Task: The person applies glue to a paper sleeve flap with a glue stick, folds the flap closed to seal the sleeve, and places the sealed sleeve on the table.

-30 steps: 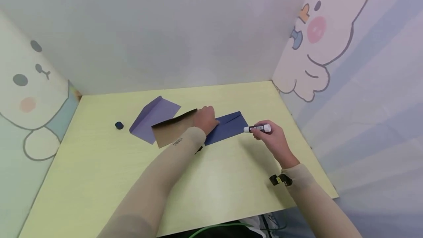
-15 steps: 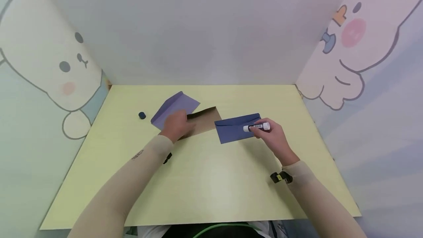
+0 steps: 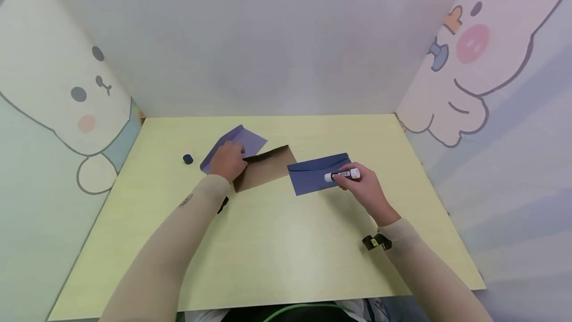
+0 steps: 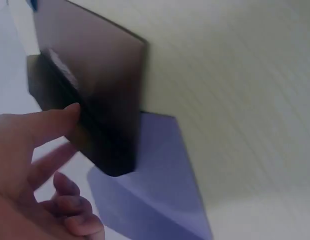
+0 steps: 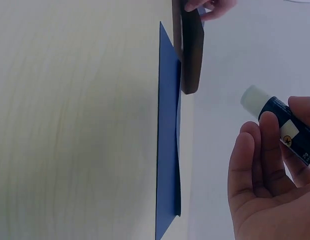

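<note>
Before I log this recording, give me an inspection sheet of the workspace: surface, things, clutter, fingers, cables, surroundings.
Surface: pale yellow tabletop.
Job's things: purple envelope, brown envelope, blue envelope; white-ended tube, perhaps a glue stick.
Clutter: small dark object left of the purple envelope.
Fingers: left fingers at the brown envelope's flap, pinch uncertain; right fingers hold the white-ended tube, apart from the blue envelope.
Cables: green cord-like strip beyond the tabletop's near edge, type unclear.
Surroundings: pale back wall, cartoon figures on side walls.
</note>
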A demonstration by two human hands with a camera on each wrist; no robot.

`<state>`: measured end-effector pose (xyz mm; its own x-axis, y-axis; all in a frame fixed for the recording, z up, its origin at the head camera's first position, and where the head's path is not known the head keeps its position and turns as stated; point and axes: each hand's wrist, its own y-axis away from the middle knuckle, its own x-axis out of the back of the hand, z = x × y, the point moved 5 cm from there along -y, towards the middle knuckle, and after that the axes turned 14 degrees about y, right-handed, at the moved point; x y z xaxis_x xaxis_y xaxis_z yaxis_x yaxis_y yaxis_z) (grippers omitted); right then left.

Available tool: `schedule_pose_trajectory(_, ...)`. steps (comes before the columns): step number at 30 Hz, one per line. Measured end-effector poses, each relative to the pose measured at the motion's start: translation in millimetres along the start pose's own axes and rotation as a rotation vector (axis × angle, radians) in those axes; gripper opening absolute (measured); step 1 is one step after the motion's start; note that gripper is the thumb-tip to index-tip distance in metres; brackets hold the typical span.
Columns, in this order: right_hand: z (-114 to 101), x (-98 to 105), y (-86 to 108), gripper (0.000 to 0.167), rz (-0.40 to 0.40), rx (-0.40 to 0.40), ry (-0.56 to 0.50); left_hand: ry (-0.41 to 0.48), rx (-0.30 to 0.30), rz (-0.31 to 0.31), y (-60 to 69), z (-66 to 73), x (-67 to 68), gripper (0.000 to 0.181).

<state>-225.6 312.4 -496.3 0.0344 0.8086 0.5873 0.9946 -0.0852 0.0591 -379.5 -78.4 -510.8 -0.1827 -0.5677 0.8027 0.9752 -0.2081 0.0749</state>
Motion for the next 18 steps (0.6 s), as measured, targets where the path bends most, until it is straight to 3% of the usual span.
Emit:
schedule_pose_trajectory(3,2.6,2.9,2.2,0.037,0.006,-0.004,0.0,-0.023,-0.002,0.011,-8.9,-6.5,-3.6,0.021)
schedule_pose_trajectory(9,2.0,2.8,1.8,0.036,0.008,0.005,-0.008,-0.079,-0.028,0.048,-9.2,-15.6,2.5,0.018)
schedule_pose_trajectory(13,3.9,1.5,0.6,0.036,0.002,0.001,-0.011,-0.091,-0.056,0.046,0.0,-12.8,14.4,0.019)
schedule_pose_trajectory(18,4.6,0.5,-0.6,0.036,-0.003,0.003,-0.009,-0.062,-0.068,0.091,19.0,-14.2,39.2,0.02)
